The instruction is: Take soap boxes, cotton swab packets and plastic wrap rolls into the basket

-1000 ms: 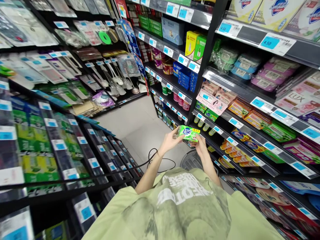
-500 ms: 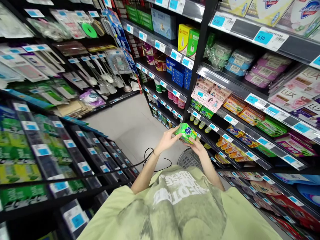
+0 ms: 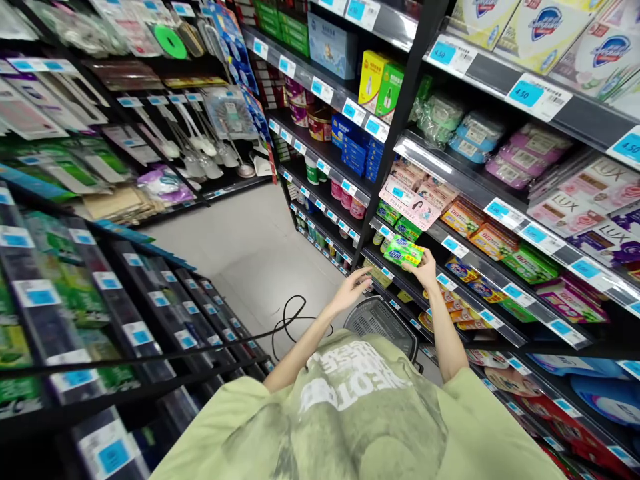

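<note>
Right hand (image 3: 424,269): fingers gripping one end of a green packet (image 3: 401,251), held just before the stocked shelf (image 3: 487,271). Left hand (image 3: 351,291): fingers parted, near the grey basket (image 3: 381,325).

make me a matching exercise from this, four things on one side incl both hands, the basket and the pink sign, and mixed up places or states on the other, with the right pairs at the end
Column one
1. left hand
2. right hand
3. grey basket
4. pink sign

Column two
A. just left of the orange boxes
B. partly hidden by the pale green shirt
C. holding a bright green packet
D. open, with nothing visible in its fingers

Right pairs
1-D, 2-C, 3-B, 4-A
</note>
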Motion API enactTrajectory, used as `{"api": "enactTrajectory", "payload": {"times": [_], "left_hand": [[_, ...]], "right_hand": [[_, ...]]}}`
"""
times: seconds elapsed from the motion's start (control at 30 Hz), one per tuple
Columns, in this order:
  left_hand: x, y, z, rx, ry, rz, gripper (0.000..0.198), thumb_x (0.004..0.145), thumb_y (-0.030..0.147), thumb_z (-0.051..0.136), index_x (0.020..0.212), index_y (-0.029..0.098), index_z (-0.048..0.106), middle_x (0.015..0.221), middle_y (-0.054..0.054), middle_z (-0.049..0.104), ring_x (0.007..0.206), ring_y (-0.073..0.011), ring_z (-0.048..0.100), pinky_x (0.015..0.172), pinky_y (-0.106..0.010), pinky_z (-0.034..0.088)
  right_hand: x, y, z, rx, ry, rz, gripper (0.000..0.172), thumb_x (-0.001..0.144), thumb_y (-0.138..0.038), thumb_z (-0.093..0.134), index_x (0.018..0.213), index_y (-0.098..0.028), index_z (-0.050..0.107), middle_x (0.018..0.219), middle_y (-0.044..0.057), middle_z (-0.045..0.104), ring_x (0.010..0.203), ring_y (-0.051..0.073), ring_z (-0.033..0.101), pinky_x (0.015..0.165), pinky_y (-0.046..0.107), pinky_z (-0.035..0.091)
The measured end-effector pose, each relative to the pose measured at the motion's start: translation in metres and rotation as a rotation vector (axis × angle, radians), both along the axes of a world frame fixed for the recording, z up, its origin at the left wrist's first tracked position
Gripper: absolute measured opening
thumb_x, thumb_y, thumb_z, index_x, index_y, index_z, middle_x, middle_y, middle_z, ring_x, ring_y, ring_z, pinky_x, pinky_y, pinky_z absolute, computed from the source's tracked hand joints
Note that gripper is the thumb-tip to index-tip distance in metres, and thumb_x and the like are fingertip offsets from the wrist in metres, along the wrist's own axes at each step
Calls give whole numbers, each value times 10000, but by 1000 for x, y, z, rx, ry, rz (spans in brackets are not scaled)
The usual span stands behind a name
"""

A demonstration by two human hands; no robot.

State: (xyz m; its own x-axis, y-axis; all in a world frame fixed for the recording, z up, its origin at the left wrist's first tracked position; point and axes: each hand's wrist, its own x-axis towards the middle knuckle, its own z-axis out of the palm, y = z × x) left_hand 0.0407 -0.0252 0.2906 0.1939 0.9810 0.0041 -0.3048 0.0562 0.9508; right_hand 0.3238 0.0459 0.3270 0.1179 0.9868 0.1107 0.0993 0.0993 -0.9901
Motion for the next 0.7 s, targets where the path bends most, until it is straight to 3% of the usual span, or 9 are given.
{"api": "enactTrajectory", "payload": {"times": [0.13, 0.33, 0.57, 0.7], "left_hand": [[-11, -8, -6, 23, 112, -5, 419, 870, 435, 794, 1240, 238, 782, 1205, -132, 782, 1110, -290, 746, 895, -372, 628], [-18, -17, 0, -43, 128, -8, 391, 826, 434, 836, 1160, 231, 810, 1249, -137, 776, 1076, -286, 747, 852, -356, 632], [-14, -21, 2, -33, 126, 6, 343, 817, 411, 847, 1119, 249, 823, 1198, -118, 799, 1012, -272, 764, 847, -353, 638], [-10, -22, -2, 13, 204, 1, 303, 845, 413, 820, 1102, 252, 830, 1181, -117, 805, 1024, -265, 764, 839, -340, 634]], "right_hand": [[23, 37, -16, 96, -59, -166, 872, 469, -388, 1004, 1208, -182, 590, 1115, 98, 765, 979, 251, 749, 953, 437, 595], [32, 76, -24, 119, -34, -175, 799, 524, -422, 968, 1188, -145, 620, 1169, 165, 764, 996, 276, 761, 1001, 497, 585], [31, 90, -21, 116, -162, -174, 618, 565, -494, 946, 1005, -125, 719, 1076, 187, 790, 1003, 319, 756, 993, 521, 595], [38, 93, -21, 145, -237, -204, 680, 601, -554, 919, 1078, -107, 733, 1103, 196, 790, 1051, 335, 748, 1053, 534, 559]]}}
